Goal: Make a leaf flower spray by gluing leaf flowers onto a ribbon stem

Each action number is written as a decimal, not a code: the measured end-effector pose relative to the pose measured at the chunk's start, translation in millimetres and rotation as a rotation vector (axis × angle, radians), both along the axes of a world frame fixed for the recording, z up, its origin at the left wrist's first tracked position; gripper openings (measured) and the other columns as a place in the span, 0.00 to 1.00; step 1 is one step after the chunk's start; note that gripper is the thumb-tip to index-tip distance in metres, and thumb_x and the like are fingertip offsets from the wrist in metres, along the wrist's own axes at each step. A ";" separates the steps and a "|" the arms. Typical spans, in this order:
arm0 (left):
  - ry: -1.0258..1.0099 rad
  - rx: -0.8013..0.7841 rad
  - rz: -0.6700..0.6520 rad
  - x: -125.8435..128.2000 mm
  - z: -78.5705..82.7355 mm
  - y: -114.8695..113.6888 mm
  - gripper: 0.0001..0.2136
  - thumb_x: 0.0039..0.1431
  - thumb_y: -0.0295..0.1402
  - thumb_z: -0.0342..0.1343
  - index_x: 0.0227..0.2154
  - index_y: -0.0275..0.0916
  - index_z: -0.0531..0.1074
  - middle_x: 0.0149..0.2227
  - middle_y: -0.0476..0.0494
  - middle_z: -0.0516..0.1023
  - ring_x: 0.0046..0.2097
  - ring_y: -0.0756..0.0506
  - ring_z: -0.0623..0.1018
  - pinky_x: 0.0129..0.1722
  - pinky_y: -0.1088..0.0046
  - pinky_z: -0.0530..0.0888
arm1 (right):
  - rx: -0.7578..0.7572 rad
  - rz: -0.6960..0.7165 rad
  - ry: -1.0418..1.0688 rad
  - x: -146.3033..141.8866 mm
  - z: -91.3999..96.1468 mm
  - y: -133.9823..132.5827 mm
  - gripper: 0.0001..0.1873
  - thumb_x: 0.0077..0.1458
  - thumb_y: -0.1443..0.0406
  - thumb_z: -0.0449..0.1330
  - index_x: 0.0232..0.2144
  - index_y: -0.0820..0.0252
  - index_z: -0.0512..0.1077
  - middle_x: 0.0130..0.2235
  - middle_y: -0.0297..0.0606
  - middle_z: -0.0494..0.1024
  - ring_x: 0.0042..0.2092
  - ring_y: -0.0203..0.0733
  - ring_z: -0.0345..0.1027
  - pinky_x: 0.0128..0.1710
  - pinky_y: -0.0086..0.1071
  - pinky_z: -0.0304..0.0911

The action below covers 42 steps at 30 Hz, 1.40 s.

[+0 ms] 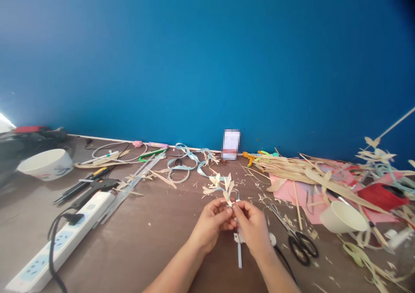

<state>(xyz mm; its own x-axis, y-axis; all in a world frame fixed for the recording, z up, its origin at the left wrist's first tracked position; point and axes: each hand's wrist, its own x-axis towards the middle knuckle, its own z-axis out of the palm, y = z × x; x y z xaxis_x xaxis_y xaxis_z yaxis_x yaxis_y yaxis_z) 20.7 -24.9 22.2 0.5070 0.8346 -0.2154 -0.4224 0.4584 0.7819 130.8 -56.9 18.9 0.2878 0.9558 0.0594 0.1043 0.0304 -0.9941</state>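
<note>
Pale straw ornament (223,184), one piece, is pinched at its base by both hands, left hand (210,224) and right hand (254,229) meeting fingertip to fingertip just above the brown counter (145,237), with one pair of scissors (300,241), one tipped white cup (342,217) and one power strip (61,241) lying nearby.

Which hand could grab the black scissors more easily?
Probably the right hand: the scissors lie on the table just to its right, while the left hand is on the far side. Both hands pinch the straw flower.
</note>
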 end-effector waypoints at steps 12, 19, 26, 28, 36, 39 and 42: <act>0.084 0.096 0.044 0.3 -1.9 1.2 0.13 0.45 0.36 0.60 0.29 0.34 0.64 0.23 0.50 0.72 0.20 0.55 0.71 0.20 0.83 0.68 | 0.056 -0.025 -0.011 -2.2 -2.9 0.2 0.12 0.50 0.59 0.56 0.21 0.61 0.67 0.21 0.33 0.69 0.24 0.36 0.62 0.23 0.28 0.59; 0.158 0.171 0.050 0.5 -3.9 2.4 0.12 0.46 0.38 0.59 0.27 0.33 0.66 0.23 0.49 0.72 0.20 0.55 0.71 0.20 0.82 0.67 | 0.064 -0.042 -0.039 -2.3 -3.0 1.2 0.12 0.50 0.60 0.55 0.20 0.61 0.66 0.21 0.33 0.69 0.23 0.35 0.62 0.22 0.28 0.59; 0.175 0.193 0.068 2.4 -9.0 3.8 0.12 0.48 0.37 0.57 0.29 0.34 0.64 0.23 0.50 0.72 0.20 0.56 0.71 0.19 0.83 0.66 | 0.100 -0.071 -0.094 -2.0 -7.1 2.8 0.11 0.51 0.61 0.53 0.20 0.60 0.65 0.20 0.32 0.69 0.23 0.36 0.63 0.24 0.28 0.60; 0.165 0.205 0.064 2.5 -9.9 4.6 0.11 0.49 0.37 0.57 0.28 0.34 0.64 0.23 0.50 0.72 0.19 0.56 0.71 0.19 0.83 0.66 | 0.119 -0.079 -0.105 -1.6 -7.7 3.0 0.11 0.51 0.61 0.54 0.20 0.60 0.65 0.20 0.32 0.69 0.23 0.36 0.63 0.25 0.28 0.60; 0.135 0.167 0.029 0.7 -10.1 5.7 0.12 0.48 0.36 0.58 0.28 0.34 0.63 0.22 0.50 0.73 0.18 0.56 0.71 0.18 0.84 0.67 | 0.107 -0.059 -0.082 -0.9 -4.2 2.7 0.11 0.51 0.61 0.54 0.21 0.60 0.66 0.20 0.32 0.69 0.22 0.35 0.63 0.23 0.27 0.59; 0.110 0.157 0.026 0.1 -9.0 5.5 0.12 0.48 0.36 0.58 0.28 0.35 0.62 0.22 0.51 0.73 0.18 0.56 0.71 0.17 0.84 0.66 | 0.109 -0.053 -0.106 -0.1 -3.0 2.3 0.12 0.51 0.61 0.54 0.21 0.60 0.67 0.20 0.32 0.69 0.23 0.36 0.64 0.23 0.27 0.60; 0.100 0.160 0.030 0.6 -8.9 5.2 0.12 0.48 0.35 0.58 0.28 0.35 0.61 0.22 0.51 0.73 0.17 0.56 0.71 0.16 0.85 0.66 | 0.129 -0.060 -0.154 1.8 -3.2 2.3 0.12 0.52 0.61 0.53 0.21 0.60 0.68 0.21 0.33 0.70 0.25 0.37 0.65 0.26 0.28 0.60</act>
